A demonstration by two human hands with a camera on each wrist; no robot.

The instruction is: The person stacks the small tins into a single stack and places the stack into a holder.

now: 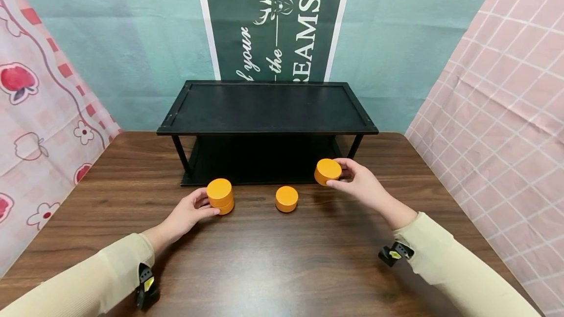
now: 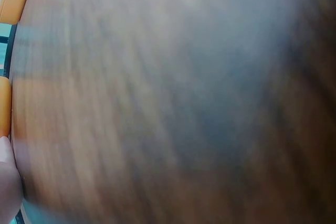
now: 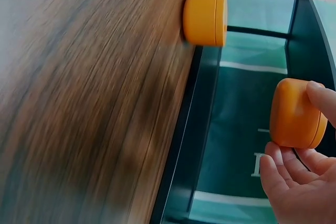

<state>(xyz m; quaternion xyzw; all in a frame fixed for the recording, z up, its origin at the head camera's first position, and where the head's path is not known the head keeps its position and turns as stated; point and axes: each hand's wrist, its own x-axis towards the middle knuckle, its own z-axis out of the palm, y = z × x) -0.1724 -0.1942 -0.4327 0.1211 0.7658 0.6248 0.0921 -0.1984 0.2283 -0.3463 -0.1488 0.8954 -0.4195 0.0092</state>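
Two round orange lidded containers stand stacked near the shelf's left front, the upper container (image 1: 219, 190) on the lower one (image 1: 226, 208). My left hand (image 1: 184, 216) grips this stack from the left, thumb in front; which container bears the grip I cannot tell. Off the table, by the shelf's right front, my right hand (image 1: 362, 186) holds a third orange container (image 1: 328, 170) between thumb and fingers, and its lid seam shows in the right wrist view. Another such container (image 1: 287, 198) sits on the table between the hands. The left wrist view is mostly blurred tabletop.
A black two-level shelf (image 1: 269, 109) stands at the back of the brown wooden table (image 1: 282, 258). Green cloth (image 1: 145, 38) hangs behind it, with pink patterned cloths (image 1: 506, 111) at the sides. A dark device is strapped at each wrist.
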